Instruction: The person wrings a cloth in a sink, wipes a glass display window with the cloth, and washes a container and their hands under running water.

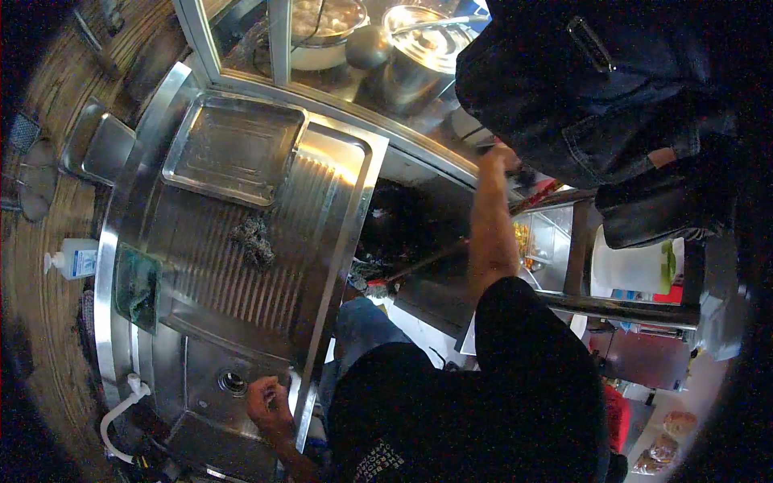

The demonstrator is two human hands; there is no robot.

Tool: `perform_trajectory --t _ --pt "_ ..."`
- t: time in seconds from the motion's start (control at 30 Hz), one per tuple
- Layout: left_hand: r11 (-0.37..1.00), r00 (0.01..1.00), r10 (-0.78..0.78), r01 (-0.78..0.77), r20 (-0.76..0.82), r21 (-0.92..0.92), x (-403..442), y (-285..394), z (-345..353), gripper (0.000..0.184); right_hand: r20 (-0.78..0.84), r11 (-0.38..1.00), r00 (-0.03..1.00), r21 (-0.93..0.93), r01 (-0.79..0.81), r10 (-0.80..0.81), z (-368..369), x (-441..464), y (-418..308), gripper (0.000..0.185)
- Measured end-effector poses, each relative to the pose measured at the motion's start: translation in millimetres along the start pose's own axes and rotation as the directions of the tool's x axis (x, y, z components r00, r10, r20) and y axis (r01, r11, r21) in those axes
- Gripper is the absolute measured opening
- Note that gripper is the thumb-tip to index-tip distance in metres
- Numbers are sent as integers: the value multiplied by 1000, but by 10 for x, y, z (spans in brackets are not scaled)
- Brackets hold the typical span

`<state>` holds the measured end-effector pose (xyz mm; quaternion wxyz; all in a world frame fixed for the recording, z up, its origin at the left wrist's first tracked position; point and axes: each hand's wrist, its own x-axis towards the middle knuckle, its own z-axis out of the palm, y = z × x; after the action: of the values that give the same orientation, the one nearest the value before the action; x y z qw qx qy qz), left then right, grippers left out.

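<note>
My left hand [270,400] is over the near edge of the steel sink [205,366], beside the drain [233,382]. Its fingers are curled in, and what they hold, if anything, is too small to make out. My right arm stretches far out to the upper right. The right hand [502,158] is blurred and partly hidden beside a person's dark clothing, so its fingers do not show clearly. Steel-wool scrubbers [254,240] lie on the ribbed drainboard [241,278], below a rectangular metal tray [237,148].
A person in dark clothing [588,105] stands at the upper right. Pots [427,40] stand behind a glass frame. A soap bottle [79,258], a green-tinted container [137,288] and a white faucet [117,414] line the sink's far side. A long stick [427,259] slants across the floor area.
</note>
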<state>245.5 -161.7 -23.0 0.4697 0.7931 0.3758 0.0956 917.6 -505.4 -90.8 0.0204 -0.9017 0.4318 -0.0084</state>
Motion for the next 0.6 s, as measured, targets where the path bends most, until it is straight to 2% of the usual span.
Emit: perform_trajectory --t 0.07,0.13,0.23,0.33,0.47,0.6 --pt "998 998 57 -57 -23 -6 -19 -95 60 23 -72 996 995 68 -65 70 -199 176 100 40" --pt "1000 1000 -8 8 -10 -24 -29 -111 142 23 -108 988 988 118 -101 114 -186 178 62 39" --pt "994 996 -81 84 41 -72 27 52 196 27 -58 994 994 62 -94 97 254 -65 -80 38" --pt "992 997 -64 69 49 -108 69 142 260 22 107 995 994 -97 31 -21 781 -310 24 36" --pt "995 997 -44 50 71 -86 100 119 269 20 283 924 950 -313 220 -131 949 -278 213 35" --pt "993 995 -81 85 59 -83 127 40 266 20 408 676 900 -621 397 -155 513 208 289 33"
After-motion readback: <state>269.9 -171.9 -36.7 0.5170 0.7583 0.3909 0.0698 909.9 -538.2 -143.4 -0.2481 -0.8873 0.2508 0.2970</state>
